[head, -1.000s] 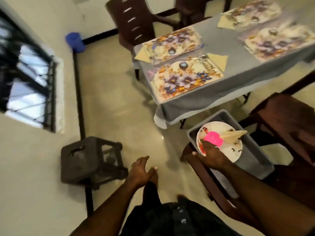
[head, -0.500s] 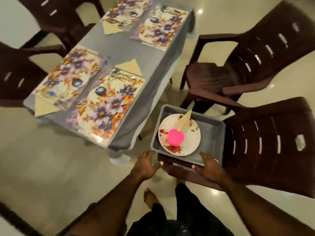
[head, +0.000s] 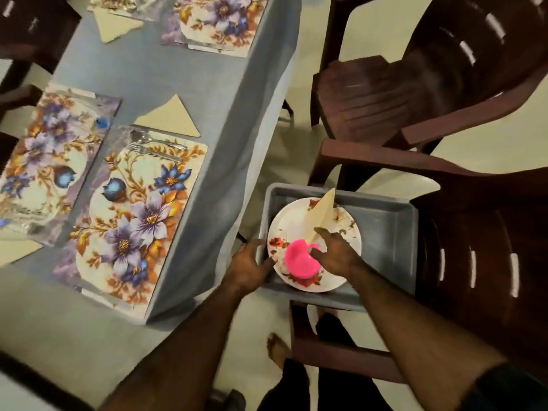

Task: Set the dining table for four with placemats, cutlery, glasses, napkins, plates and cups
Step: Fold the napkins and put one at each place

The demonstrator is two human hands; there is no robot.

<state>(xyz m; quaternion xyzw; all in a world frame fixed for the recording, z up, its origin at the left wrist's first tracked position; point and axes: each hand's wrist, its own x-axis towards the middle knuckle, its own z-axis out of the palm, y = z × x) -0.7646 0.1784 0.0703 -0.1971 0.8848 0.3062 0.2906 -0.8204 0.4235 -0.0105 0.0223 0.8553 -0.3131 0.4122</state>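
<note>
- Left hand (head: 249,266) holds the near-left rim of a grey tub (head: 385,229), fingers curled over it.
- Right hand (head: 336,255), fingers loosely spread, rests on the white floral plate (head: 289,221) inside the tub.
- Pink cup (head: 301,262) sits between both hands; a folded napkin (head: 321,212) lies just beyond the right hand.

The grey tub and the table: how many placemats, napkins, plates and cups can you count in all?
Placemats: 4
Napkins: 4, beige and folded
Plates: 1 visible in the grey tub, possibly a stack
Cups: 1, pink
Total: 10
</note>
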